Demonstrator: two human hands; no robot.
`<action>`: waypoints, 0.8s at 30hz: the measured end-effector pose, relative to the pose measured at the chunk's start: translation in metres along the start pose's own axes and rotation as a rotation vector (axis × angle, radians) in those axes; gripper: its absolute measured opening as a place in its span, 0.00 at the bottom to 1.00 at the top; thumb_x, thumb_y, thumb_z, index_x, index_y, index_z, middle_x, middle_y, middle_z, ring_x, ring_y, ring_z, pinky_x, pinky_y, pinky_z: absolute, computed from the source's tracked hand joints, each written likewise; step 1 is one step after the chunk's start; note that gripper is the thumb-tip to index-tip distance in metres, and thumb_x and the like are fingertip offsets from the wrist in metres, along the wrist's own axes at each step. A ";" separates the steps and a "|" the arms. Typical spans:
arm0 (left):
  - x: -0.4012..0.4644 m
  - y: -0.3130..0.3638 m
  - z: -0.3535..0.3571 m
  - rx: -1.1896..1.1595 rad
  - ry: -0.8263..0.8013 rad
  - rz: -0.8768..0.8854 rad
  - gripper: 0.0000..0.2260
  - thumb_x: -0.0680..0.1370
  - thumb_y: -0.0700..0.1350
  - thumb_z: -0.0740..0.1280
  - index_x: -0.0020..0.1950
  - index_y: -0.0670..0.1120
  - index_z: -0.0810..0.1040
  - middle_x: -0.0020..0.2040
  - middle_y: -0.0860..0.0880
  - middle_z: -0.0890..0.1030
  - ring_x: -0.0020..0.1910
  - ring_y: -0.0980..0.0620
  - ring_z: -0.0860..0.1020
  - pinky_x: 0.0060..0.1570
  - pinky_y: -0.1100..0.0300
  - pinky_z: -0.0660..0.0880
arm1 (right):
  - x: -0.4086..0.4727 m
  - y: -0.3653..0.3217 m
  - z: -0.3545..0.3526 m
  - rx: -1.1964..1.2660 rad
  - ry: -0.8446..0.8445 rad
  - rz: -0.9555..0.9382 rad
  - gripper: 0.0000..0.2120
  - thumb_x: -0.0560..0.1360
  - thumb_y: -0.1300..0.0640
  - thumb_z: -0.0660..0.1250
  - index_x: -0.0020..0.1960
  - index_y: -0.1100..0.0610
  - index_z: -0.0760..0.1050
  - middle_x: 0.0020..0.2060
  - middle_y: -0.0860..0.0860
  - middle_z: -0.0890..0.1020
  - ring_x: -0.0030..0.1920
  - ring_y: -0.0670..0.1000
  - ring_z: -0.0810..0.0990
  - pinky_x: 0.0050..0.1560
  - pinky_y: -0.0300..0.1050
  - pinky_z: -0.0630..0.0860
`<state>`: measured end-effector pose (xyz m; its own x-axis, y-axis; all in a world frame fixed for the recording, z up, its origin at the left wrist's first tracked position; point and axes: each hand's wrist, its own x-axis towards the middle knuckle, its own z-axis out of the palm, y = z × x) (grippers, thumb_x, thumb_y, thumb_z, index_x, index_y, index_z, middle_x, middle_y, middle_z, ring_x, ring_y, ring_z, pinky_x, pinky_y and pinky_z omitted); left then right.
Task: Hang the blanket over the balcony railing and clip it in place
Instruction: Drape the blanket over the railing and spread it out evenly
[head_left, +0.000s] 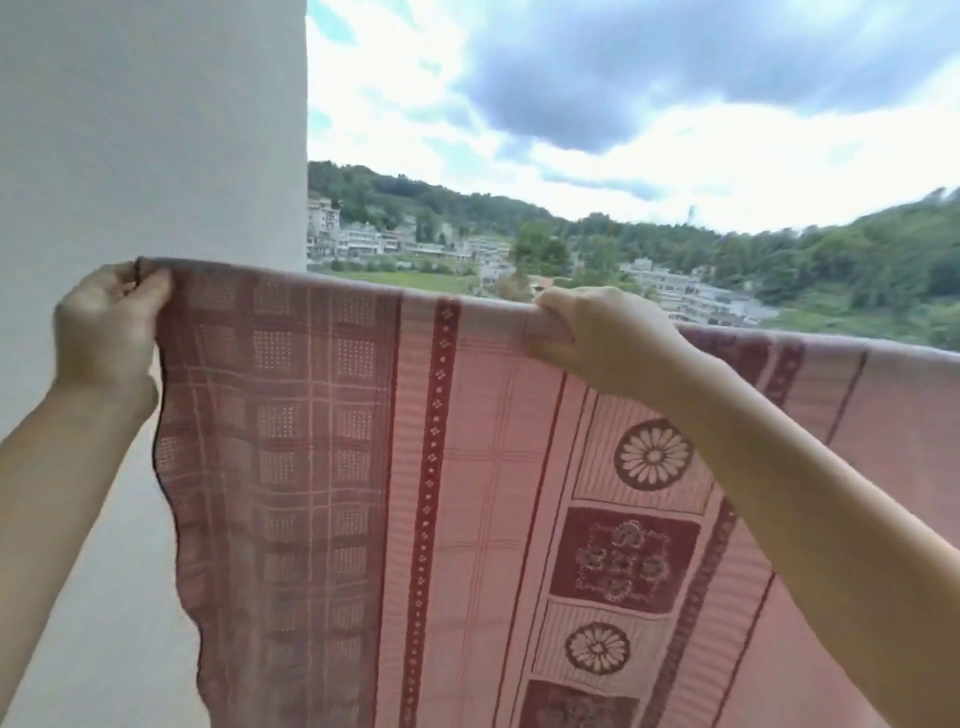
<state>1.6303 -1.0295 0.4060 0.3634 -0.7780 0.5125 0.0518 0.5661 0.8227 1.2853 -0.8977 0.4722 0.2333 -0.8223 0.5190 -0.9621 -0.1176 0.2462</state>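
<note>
A pink and dark red blanket (467, 467) with checks, stripes and flower panels hangs spread before me, its top edge held up at chest height. My left hand (104, 327) grips the blanket's top left corner. My right hand (597, 338) grips the top edge near the middle, fingers curled over the fold. To the right of that hand the top edge runs on, level, to the frame's right side. The balcony railing is hidden behind the cloth. No clip is in view.
A white wall (150, 130) fills the left side, its edge just behind the blanket's left part. Beyond the blanket lie buildings (395, 239), green hills (831, 260) and a cloudy sky.
</note>
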 end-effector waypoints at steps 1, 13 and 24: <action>0.010 0.000 0.003 0.097 0.048 0.051 0.14 0.71 0.61 0.65 0.47 0.52 0.78 0.45 0.54 0.80 0.40 0.63 0.78 0.33 0.64 0.76 | -0.011 0.011 0.000 0.016 0.008 0.041 0.19 0.74 0.39 0.58 0.55 0.53 0.71 0.48 0.53 0.80 0.45 0.54 0.78 0.44 0.48 0.74; -0.175 0.075 0.216 1.038 -0.581 0.921 0.24 0.75 0.57 0.63 0.64 0.41 0.71 0.58 0.38 0.78 0.55 0.38 0.77 0.56 0.41 0.71 | -0.134 0.149 -0.007 -0.081 0.006 0.386 0.26 0.77 0.45 0.56 0.72 0.51 0.56 0.71 0.53 0.65 0.72 0.55 0.61 0.71 0.60 0.53; -0.409 0.086 0.336 0.595 -0.709 0.936 0.23 0.71 0.40 0.70 0.64 0.40 0.69 0.60 0.37 0.75 0.60 0.37 0.74 0.65 0.36 0.63 | -0.418 0.245 -0.024 -0.109 0.014 0.774 0.24 0.79 0.47 0.51 0.73 0.52 0.56 0.74 0.54 0.59 0.75 0.53 0.53 0.72 0.63 0.44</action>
<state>1.1730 -0.7542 0.3496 -0.5355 -0.2360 0.8109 -0.4320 0.9016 -0.0229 0.9556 -0.5690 0.3354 -0.4961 -0.6409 0.5858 -0.8327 0.5423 -0.1118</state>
